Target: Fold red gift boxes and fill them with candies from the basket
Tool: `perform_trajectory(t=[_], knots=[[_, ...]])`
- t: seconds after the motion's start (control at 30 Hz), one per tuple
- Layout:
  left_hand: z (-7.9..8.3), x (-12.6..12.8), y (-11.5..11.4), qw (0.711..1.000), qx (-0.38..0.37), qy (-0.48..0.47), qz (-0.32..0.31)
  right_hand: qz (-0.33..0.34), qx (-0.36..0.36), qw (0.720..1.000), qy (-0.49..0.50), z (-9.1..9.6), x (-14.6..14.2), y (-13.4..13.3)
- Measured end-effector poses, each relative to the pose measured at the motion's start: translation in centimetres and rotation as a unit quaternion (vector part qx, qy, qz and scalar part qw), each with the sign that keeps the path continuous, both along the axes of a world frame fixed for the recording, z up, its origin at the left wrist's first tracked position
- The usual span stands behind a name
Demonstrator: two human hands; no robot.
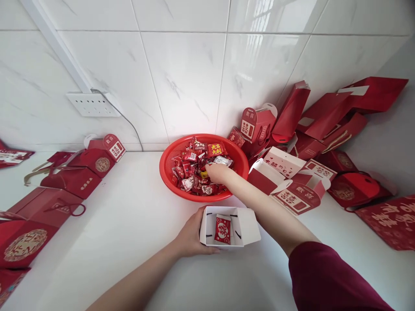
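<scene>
Lining the left side of the white table (pixel 136 185), a row of red boxes (pixel 84 183) sits below a socket strip (pixel 93 105) whose grey cord (pixel 129 123) hangs down the tiles. The left hand (pixel 190 236) clasps the left end of an open white box (pixel 240 222), thumb along the near side, the other fingers curled round the far corner and partly hidden. Should that clasp slacken, a nudge to the box could turn it or slide it away.

Just beyond stands the red basket (pixel 164 172), heaped with wrapped packets (pixel 192 156). The right hand (pixel 217 172) dips in by a yellow packet (pixel 204 174); I cannot tell whether its fingertips pinch anything (they point away and sink into the heap). Lifting carelessly could drag neighbours over the rim.

Inside the white box lies one red packet (pixel 223 229); tipping would let it slide against a wall. The box's flap (pixel 252 226) juts rightward near the right forearm (pixel 259 201), which could snag it on drawing back. Further right, open red boxes (pixel 293 198) crowd close to that arm, and a sideways swing might shove them.
</scene>
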State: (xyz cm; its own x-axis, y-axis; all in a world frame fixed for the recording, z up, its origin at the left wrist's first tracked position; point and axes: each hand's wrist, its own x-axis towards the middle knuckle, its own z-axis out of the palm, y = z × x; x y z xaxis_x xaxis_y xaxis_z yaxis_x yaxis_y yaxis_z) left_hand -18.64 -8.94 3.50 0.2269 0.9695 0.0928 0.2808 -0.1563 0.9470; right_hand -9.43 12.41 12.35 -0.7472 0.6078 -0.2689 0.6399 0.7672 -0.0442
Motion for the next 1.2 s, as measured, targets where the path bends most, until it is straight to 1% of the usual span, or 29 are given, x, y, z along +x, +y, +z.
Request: perform_trajectory(t=[0.07,0.17,0.27,0.33,0.43,0.57,0.73,0.87,1.03,1.1,1.2], knots=[[0.0,0.0,0.0,1.000,-0.004,-0.004,0.000,0.012,0.009,0.999,0.047,-0.3,0.2,0.3],[-0.1,-0.1,0.0,1.000,-0.011,-0.007,0.002,0.063,-0.016,0.994,0.084,-0.4,0.3,1.3],[0.0,0.0,0.0,1.000,-0.009,-0.008,0.000,0.115,-0.053,0.989,0.076,-0.9,0.0,1.8],[0.1,0.0,0.1,1.000,-0.008,-0.010,-0.003,0.132,-0.064,0.987,0.058,-1.4,-0.2,1.8],[0.3,0.1,0.1,1.000,-0.012,-0.013,-0.011,0.138,-0.063,0.988,0.023,-2.0,-0.5,1.4],[0.5,0.0,0.1,1.000,-0.018,-0.011,-0.015,0.137,-0.051,0.989,-0.016,-2.0,-0.9,1.1],[0.4,0.0,0.1,1.000,-0.016,-0.012,-0.021,0.143,-0.035,0.989,-0.031,-1.8,-1.2,1.1],[0.3,0.1,0.1,1.000,-0.015,-0.018,-0.015,0.159,-0.046,0.986,-0.033,-1.6,-1.3,1.1],[0.2,0.0,0.1,1.000,-0.010,-0.022,-0.015,0.171,-0.096,0.980,-0.003,-1.7,-0.9,1.6],[0.2,0.0,0.1,1.000,-0.011,-0.024,-0.016,0.164,-0.124,0.978,0.031,-1.7,-0.4,2.2],[0.1,0.0,0.1,0.999,-0.016,-0.033,-0.015,0.137,-0.163,0.971,0.104,-1.5,0.8,3.0]])
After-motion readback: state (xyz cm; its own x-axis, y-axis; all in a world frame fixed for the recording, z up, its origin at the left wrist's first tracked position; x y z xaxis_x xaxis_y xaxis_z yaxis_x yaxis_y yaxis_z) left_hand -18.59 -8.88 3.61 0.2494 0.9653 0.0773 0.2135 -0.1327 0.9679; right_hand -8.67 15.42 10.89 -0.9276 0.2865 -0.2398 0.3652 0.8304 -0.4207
